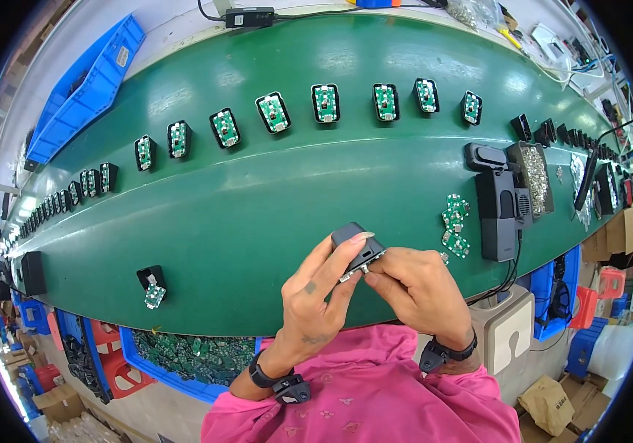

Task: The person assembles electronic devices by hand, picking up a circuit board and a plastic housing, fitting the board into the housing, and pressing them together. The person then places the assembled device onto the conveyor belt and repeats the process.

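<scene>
Above the table's near edge, my left hand [316, 288] grips a black plastic housing [358, 244], tilted, with a small slot in the side toward me. A bit of circuit board shows under the housing's lower edge. My right hand [420, 288] pinches at that lower edge from the right, and a small metallic part [364, 269] shows by its fingertips. What exactly the right fingers hold is too small to make out. Left of my hands, a green circuit board [154, 294] leans out of another black housing [150, 275].
Black housings holding green boards [273, 113] stand in a curved row along the green table [257, 199]. Loose boards [455, 225] lie right, beside a black device [495, 214] and a box of small metal parts [534, 177]. A blue bin of boards [191, 358] sits below the near edge.
</scene>
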Available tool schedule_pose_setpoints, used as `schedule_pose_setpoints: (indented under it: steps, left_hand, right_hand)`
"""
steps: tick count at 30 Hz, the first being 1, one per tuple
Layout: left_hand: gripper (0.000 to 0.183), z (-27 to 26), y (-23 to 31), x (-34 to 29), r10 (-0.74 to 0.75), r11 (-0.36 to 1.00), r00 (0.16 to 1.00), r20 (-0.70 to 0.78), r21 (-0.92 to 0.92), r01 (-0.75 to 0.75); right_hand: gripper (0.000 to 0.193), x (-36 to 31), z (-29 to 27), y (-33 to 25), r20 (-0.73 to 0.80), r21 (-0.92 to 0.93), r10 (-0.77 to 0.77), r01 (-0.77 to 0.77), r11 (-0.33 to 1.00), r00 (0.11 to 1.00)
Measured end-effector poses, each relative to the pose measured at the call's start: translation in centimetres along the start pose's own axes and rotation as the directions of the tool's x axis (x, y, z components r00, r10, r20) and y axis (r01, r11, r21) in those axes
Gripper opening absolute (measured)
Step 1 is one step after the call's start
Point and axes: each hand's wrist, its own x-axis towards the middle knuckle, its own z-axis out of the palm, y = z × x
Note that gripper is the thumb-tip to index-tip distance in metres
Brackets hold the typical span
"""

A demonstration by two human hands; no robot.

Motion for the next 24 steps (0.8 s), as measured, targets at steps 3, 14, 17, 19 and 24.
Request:
schedule_pose_setpoints:
  steps: [3, 14, 17, 19, 24]
  left_hand:
    - [0.045, -0.1, 0.2, 0.2, -0.027, 0.999, 1.0, -0.004, 0.034, 0.027]
    - [0.05, -0.1, 0.3, 0.7, 0.08, 0.981, 0.993, 0.081, 0.169, -0.093]
    - [0.049, 0.3, 0.3, 0.6, 0.106, 0.966, 0.991, 0.082, 0.228, -0.122]
    - [0.049, 0.7, 0.3, 0.4, 0.115, 0.957, 0.991, 0.063, 0.261, -0.128]
    - [0.049, 0.8, -0.9, -0.3, 0.015, 0.951, 0.999, 0.037, 0.308, -0.025]
  right_hand:
    - [0.007, 0.1, -0.1, -0.1, 0.023, -0.046, 0.003, -0.002, 0.999, 1.0]
    - [0.007, 0.1, -0.7, 0.1, 0.07, -0.078, 0.026, -0.02, 0.997, 0.997]
    - [0.007, 0.0, -0.5, 0.4, 0.077, -0.09, 0.05, -0.043, 0.995, 0.996]
    - [0.007, 0.0, 0.0, 0.6, 0.063, -0.084, 0.063, -0.058, 0.995, 0.996]
    - [0.007, 0.1, 1.9, 1.2, -0.005, -0.147, 0.108, -0.108, 0.983, 0.994]
